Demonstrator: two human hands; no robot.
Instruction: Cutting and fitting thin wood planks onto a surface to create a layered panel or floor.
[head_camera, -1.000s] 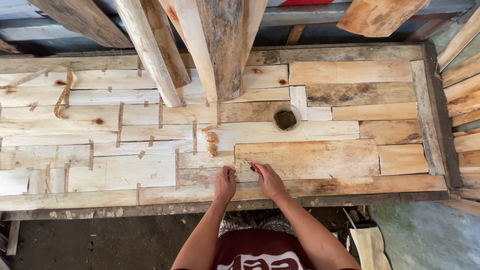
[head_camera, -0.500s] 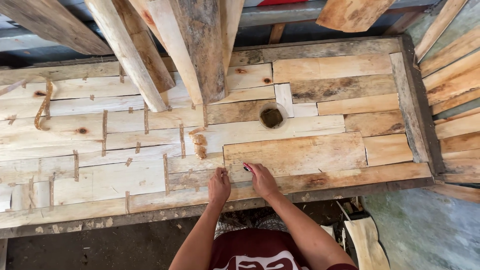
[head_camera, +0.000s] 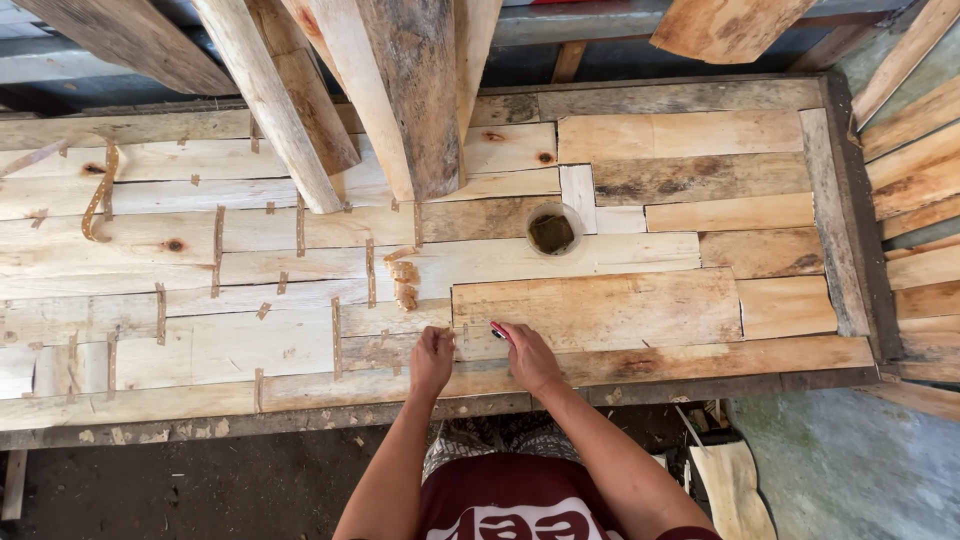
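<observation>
Two bare hands at the near edge of the bench (head_camera: 820, 350), low in the middle of the view. Left hand (head_camera: 432, 358) laid on the wood with fingers curled down, grip closed loosely, nothing seen inside it. Right hand (head_camera: 528, 355) just beside it at 3 o'clock, grip pinched shut on one small red marker (head_camera: 497, 331), tip poking out toward 11 o'clock. Both hands pressed at the near left corner of one big pale board (head_camera: 600, 310), lying flat and reaching off toward 3 o'clock.

Under the hands, one long brown strip (head_camera: 700, 357) along the front of the bench. Many pale boards fitted side by side across the top, too many to count well. Lots of small thin wood slips (head_camera: 370, 272) stuck upright in the gaps between them, mostly toward 9 o'clock.

A bit farther, at 12 o'clock from the hands, one round dark cup (head_camera: 551, 231) sitting in a hole between boards. At 11 o'clock, a few curled wood shavings (head_camera: 404, 283).

Farthest off, about five rough planks (head_camera: 410, 90) leaning over the back of the bench, covering part of the boards there. More planks (head_camera: 915, 170) stacked at 3 o'clock, beside the bench.
</observation>
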